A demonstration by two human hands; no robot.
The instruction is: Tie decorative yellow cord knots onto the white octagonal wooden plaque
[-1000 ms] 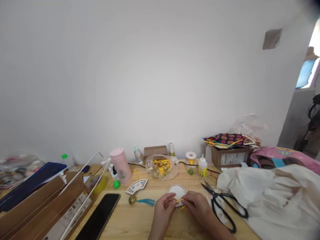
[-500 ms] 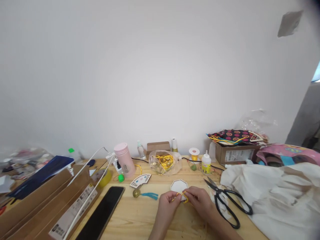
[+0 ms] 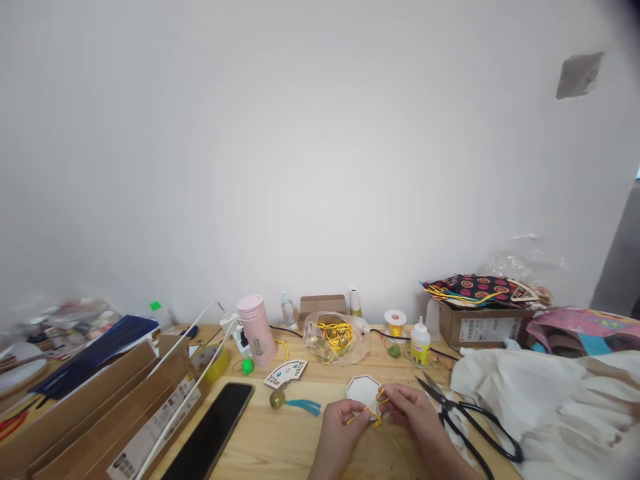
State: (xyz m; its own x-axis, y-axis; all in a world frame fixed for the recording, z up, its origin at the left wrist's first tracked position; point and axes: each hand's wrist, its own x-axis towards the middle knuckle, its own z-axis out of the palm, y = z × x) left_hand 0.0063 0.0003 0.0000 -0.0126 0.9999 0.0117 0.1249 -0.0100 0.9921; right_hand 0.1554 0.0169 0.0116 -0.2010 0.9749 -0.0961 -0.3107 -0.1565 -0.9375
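Between my hands runs a yellow cord [image 3: 377, 421], looped and partly knotted. My left hand [image 3: 345, 427] pinches one part of it between thumb and forefinger. My right hand [image 3: 407, 413] pinches another part, a little higher and to the right. Just behind the fingers lies a white octagonal plate with a dark edge [image 3: 363, 387], its near side covered by my hands. A thin tail of cord hangs down toward the tabletop. To the left rest a fan-shaped piece [image 3: 286, 374] and a gold bell [image 3: 277, 399] with a blue tassel [image 3: 304, 405].
Black-handled scissors [image 3: 453, 407] lie open right of my right hand, beside white cloth [image 3: 555, 400]. Behind stand a glue bottle [image 3: 420, 343], a cord spool [image 3: 395, 323], a bag of yellow cords [image 3: 336, 339] and a pink tumbler [image 3: 257, 330]. A phone [image 3: 210, 433] and cardboard box [image 3: 95, 413] are left.
My hands have drawn slightly apart, the right one moving up and right, and the cord now stretches between them. The whole view has shifted, with the table lower in the picture.
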